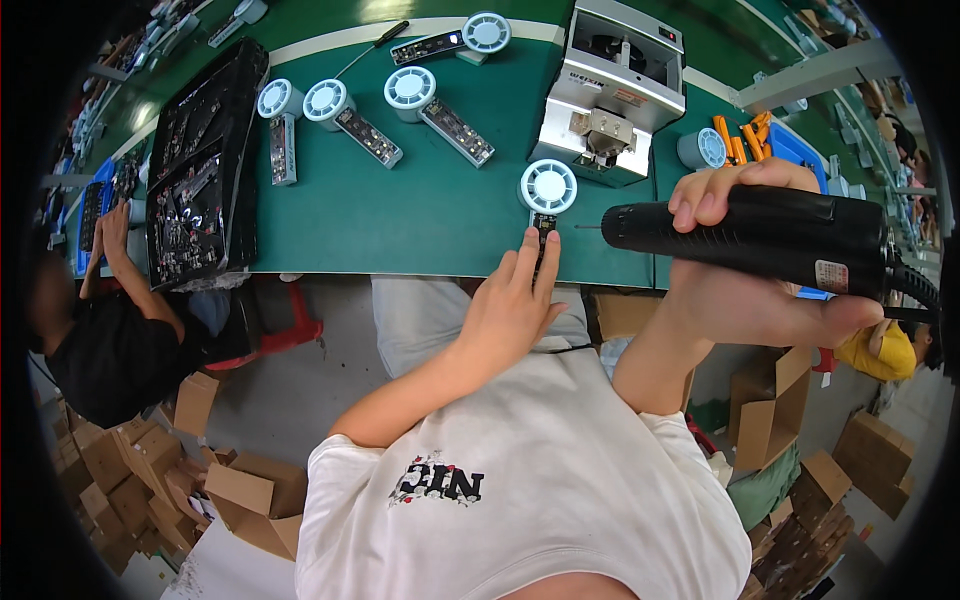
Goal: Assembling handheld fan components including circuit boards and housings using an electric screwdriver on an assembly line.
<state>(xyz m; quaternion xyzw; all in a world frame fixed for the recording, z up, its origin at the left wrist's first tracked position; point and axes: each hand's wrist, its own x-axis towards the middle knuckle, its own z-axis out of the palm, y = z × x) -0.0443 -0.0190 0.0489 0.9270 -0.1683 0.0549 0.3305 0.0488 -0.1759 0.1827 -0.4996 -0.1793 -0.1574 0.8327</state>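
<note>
My right hand [735, 290] is wrapped round a thick black electric screwdriver [760, 235], with its cord leaving at the right end. Its thin bit points left, just right of a small handheld fan [548, 187], and touches nothing that I can see. That fan has a round light-blue head and a dark circuit board showing in its handle. Over this handle lie the stretched fingertips of my left hand [503, 312], covering much of the board. The thumb is held apart, and the fingers are not wrapped round the fan.
Several similar fans [410, 88] with exposed boards lie across the green table [340, 230]. A silver machine [610, 95] stands behind my fan. At left is a black tray [205, 165] of parts; orange-handled tools [740, 140] lie right. A thin screwdriver [388, 36] lies behind. Another person [115, 330] sits left.
</note>
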